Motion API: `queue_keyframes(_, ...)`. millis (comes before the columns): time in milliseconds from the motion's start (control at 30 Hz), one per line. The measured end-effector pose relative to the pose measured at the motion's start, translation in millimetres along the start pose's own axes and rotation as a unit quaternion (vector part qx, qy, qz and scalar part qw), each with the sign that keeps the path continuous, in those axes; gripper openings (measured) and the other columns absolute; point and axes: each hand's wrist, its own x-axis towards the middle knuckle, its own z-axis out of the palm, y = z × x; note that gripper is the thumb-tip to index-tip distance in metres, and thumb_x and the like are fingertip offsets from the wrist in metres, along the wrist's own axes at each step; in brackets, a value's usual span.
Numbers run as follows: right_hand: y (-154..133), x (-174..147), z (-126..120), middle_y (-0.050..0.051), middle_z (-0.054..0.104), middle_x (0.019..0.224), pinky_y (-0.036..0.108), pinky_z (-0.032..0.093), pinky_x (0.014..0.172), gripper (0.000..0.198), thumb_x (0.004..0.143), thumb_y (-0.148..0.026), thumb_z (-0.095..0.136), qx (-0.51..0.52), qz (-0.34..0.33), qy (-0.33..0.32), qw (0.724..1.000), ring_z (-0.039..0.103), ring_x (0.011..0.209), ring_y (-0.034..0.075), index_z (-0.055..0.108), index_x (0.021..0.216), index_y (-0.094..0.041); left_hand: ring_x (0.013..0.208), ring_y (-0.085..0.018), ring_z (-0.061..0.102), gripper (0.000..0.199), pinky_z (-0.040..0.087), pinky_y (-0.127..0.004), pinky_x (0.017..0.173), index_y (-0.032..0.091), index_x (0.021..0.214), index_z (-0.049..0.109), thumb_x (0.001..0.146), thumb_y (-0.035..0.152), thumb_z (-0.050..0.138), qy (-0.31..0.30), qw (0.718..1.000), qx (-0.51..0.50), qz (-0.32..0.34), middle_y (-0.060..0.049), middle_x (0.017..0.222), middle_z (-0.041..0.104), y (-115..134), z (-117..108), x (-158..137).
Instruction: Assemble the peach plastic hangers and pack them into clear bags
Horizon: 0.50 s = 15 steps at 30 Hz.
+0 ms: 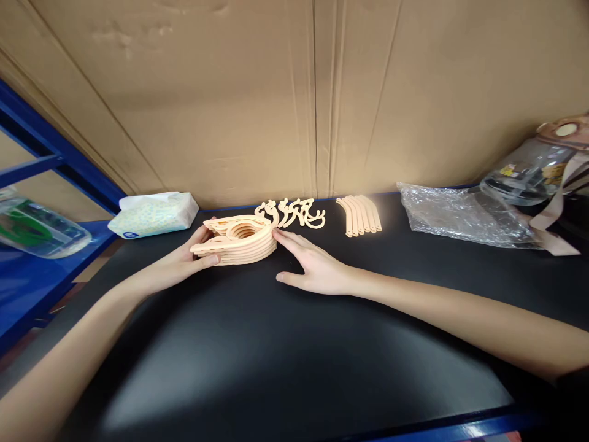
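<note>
A stack of peach-coloured plastic hanger pieces (246, 255), curved and with an opening through the middle, lies on the black tabletop. My left hand (196, 253) grips its left end, thumb at the near side and fingers behind. At the right end, the outstretched fingertips of my right hand (317, 264) touch the stack, while the thumb points apart from them and nothing is held. Several peach hooks (294, 213) lie in a loose group just behind. Farther right, several slim curved peach bars (359, 216) are lined up side by side.
A tissue pack (156, 213) stands at the back left. Crumpled clear plastic bags (460, 215) lie at the back right, beside a clear bottle (524, 169) with a strap. Cardboard (230, 92) walls off the back. A blue metal frame (32, 166) and another bottle (41, 227) are at left.
</note>
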Motion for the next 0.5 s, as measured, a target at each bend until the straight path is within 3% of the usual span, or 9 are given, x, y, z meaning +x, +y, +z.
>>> queue_keyframes(200, -1, 0, -1, 0.016, 0.019, 0.156, 0.047, 0.02, 0.117, 0.081, 0.084, -0.038, 0.056, 0.004, -0.002, 0.001, 1.0, 0.017, 0.144, 0.024, 0.017, 0.149, -0.009, 0.14, -0.023, 0.026, 0.084, 0.025, -0.037, 0.114, 0.022, 0.147, 0.013, 0.082, 0.053, 0.056, 0.013, 1.0, 0.008, -0.008, -0.007, 0.154, 0.024, 5, 5, 2)
queue_keyframes(500, -3, 0, -1, 0.016, 0.023, 0.155, 0.047, 0.023, 0.116, 0.077, 0.084, -0.034, 0.057, 0.008, 0.007, 0.017, 1.0, 0.02, 0.143, 0.025, 0.022, 0.148, -0.01, 0.14, -0.024, 0.025, 0.078, 0.024, -0.04, 0.115, 0.024, 0.146, 0.018, 0.084, 0.049, 0.057, 0.015, 1.0, -0.008, -0.021, -0.007, 0.147, 0.038, 10, 6, 2)
